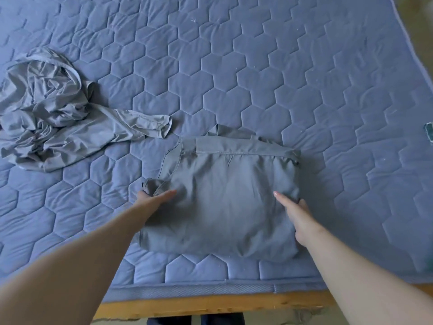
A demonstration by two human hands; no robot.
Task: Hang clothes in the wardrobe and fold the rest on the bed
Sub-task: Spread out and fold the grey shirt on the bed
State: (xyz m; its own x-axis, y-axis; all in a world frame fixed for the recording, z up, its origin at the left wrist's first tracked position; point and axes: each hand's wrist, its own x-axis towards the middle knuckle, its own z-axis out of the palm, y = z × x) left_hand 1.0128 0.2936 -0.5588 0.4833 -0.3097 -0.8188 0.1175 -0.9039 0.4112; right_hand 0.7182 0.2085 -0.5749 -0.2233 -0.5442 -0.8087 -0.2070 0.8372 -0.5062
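Head view. We see the folded grey garment (220, 195) flat on the mattress (257, 66), near its front edge. Our left hand (154, 198) pinches the garment's left border and our right hand (297, 214) clasps its right border. A crumpled grey shirt (46, 109) lies at the mattress's left side.

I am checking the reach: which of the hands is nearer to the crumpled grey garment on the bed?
Left. The left hand holds the left edge of the folded garment, on the side toward the crumpled garment; the right hand holds its right edge.
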